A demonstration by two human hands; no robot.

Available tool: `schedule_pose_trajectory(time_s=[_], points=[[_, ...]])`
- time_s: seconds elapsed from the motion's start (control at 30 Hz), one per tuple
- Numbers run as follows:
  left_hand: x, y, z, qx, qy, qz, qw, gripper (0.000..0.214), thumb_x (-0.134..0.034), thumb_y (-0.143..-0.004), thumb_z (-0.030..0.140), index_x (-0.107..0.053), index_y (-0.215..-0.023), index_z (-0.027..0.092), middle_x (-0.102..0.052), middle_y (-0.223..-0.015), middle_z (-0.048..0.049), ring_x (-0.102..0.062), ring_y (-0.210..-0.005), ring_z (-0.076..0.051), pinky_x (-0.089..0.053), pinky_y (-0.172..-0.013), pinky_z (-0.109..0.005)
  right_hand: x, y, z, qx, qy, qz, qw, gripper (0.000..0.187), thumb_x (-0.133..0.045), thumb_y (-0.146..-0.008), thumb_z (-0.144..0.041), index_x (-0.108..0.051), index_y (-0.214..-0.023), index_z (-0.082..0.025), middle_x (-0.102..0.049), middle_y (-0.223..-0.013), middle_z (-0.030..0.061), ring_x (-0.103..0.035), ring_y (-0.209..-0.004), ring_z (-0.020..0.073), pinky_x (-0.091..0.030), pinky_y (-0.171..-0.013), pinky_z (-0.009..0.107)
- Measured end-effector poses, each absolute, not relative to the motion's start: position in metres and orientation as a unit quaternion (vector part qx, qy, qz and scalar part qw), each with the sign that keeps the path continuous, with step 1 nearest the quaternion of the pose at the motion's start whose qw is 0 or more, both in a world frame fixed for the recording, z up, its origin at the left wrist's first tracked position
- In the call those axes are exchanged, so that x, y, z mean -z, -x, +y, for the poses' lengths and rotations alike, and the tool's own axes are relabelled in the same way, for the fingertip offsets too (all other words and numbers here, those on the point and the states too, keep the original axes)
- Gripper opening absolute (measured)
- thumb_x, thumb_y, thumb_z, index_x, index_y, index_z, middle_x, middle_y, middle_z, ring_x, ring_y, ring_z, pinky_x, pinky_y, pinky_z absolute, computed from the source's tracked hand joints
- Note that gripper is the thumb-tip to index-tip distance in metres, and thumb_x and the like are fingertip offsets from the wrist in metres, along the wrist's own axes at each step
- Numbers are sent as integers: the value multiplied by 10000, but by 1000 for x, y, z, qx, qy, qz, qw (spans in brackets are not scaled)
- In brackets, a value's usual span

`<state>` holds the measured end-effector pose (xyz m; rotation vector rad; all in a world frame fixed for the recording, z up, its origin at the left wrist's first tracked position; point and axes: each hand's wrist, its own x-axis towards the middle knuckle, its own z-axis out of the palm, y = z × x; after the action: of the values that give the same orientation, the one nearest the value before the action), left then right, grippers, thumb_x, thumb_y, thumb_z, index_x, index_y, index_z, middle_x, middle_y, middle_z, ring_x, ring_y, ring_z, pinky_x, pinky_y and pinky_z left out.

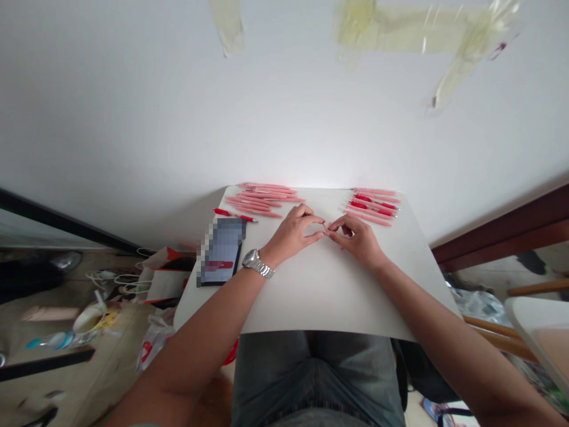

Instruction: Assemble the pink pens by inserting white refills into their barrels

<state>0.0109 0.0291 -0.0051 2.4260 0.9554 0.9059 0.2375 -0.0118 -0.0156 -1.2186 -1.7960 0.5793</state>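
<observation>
Small pink piece (326,229) is right between the hands, held just above the middle of the white counter (311,296) by the look of it. It's tiny and blurry, but its long axis seems to slant from about 11 o'clock down to 5; can't tell which end is the tip. The right hand (358,237) has thumb and index pinched on it. The left hand (296,231) comes in from 9 o'clock, thumb and index tips just a little apart right at the piece, so I honestly can't tell if that grip is clamped. A bit of red peeks out under the right hand, too hidden to name.

Going outward from the piece: at 2 o'clock there's a row of pink pens (368,219) with two red pens (368,208) mixed in, metal tips toward 3-4 o'clock. At 10 o'clock sits a bigger pile of pink pens, lying roughly 9-to-3. Just beside that pile, a lone red pen (235,216) aims its metal end at 4 o'clock. Phone (220,252) lies around 9, wristwatch (258,263) on the left wrist at 8.
</observation>
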Motion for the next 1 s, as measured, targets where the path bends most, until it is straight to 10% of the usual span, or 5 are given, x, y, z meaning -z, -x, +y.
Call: schedule_pose_trajectory(time_s=[1.0], points=[[3,-14,28,-310,-868,379,83,225,-729,-900,273,-732,-1119,218,-606,-1104,-76,-615,-1043,-250,-517,-982,-427,19,-239,-12,-231,493,-724,425,150,-700,-955,-363,-775,-975,-235,-713,-926,51,-492,-660,160,-451,-614,325]])
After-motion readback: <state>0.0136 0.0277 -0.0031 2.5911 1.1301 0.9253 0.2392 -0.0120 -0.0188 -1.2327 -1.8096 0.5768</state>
